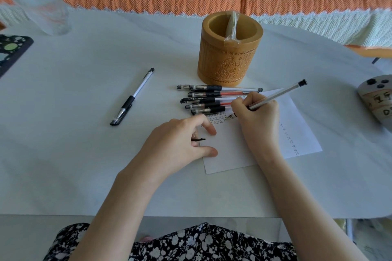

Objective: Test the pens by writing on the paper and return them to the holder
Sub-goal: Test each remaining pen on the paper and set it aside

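Right hand [257, 112]: the fingers [239, 105] are drawn together in a writing grip, pinching the uncapped pen [282, 93] low on its barrel. The tip rests on the paper [231, 154], and the barrel slants up and to the right over the knuckles.

Left hand [178, 144]: forefinger and thumb are extended, slightly apart, with their tips on the left edge of the paper. The remaining fingers are curled over a small black pen cap [200, 139], of which only the thin clip shows.

The paper lies on the white bench [84, 154], just in front of the holder [229, 63], a carved bamboo-coloured cylinder standing upright. Its relief shows a figure and characters too small to read.

Five capped pens [209, 99] lie side by side between holder and paper, some overlapping the sheet's upper edge. One black barrel bears print that appears to read "Q7". A sixth, the single pen [135, 93], lies well apart to the left.

Writing on the sheet: rows of a repeated character resembling "正" beside the pen tip, and a handwritten column of numbers running from 9 to 16 down the right side.
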